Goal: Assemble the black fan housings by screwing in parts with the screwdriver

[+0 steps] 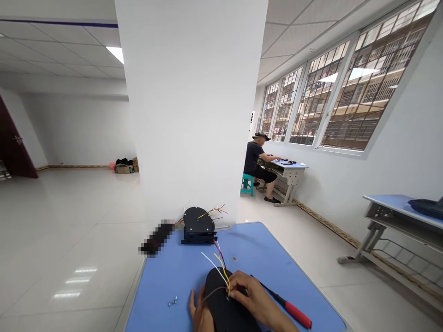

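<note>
A black rounded device lies on the blue table near its front edge. White, yellow and dark wires come out of a hole in its top. My right hand pinches at the base of these wires, thumb and fingers together. Against the device's left side rests my left hand, holding it, partly cut off by the bottom of the view. To the right lies a tool with a red handle, its dark shaft running toward my right hand.
Small screws lie at the left. At the back stands a black assembly with wires, beside a blurred dark object. A white pillar rises behind. A person sits at a far desk; another desk is right.
</note>
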{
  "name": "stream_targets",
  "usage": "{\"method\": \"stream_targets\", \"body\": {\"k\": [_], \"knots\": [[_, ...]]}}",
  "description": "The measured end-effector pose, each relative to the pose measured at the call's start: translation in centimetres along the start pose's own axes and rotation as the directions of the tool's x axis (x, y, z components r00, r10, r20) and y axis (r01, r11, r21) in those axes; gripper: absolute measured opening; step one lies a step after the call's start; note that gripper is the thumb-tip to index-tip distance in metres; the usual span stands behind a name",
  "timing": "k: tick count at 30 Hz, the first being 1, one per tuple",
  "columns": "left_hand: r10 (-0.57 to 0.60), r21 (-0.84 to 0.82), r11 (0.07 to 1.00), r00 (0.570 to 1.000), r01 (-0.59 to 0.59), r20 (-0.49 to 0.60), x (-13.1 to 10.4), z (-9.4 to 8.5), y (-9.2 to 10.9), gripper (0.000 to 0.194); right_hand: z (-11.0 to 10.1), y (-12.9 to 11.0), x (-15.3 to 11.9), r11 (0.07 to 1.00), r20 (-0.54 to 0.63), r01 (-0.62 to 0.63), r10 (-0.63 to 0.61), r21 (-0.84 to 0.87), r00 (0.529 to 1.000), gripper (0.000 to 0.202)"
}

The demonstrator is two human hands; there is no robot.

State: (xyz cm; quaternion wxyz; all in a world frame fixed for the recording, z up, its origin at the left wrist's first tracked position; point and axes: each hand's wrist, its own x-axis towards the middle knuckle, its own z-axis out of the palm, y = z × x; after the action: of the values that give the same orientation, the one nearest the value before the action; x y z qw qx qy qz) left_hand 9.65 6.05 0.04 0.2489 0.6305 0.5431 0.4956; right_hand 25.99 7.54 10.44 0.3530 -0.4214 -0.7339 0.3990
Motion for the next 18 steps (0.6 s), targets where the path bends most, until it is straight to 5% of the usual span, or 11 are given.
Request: {"method": "stream_targets", "body": {"k": [8,13,16,18], "knots": [[-0.106,0.374,0.926,0.987,0.055,0.117,0.1,-0.4,1.8,0.030,0.3,1.1,0.2,0.998,-0.035,-0.045,0.047,0.049,0.998,0.019],[-0.107,0.527,0.850,0.978,-0.004,0.180,0.1,-0.6,1.6,0.032,1.4,1.0,-0.6,1.000,-0.187,0.014,-0.009,0.026,0.982,0.017],[-0.113,0.562,0.826,0.971,-0.026,0.211,0.0,-0.8,1.7,0.034,2.0,0.7,-1.2,0.951,-0.263,0.186,-0.251,-0.248,0.932,0.005],[-0.093,0.540,0.841,0.973,-0.038,0.212,-0.1,-1.0,2.0,0.037,2.2,0.7,-1.3,0.790,-0.211,0.281,-0.454,-0.545,0.866,0.012]]}}
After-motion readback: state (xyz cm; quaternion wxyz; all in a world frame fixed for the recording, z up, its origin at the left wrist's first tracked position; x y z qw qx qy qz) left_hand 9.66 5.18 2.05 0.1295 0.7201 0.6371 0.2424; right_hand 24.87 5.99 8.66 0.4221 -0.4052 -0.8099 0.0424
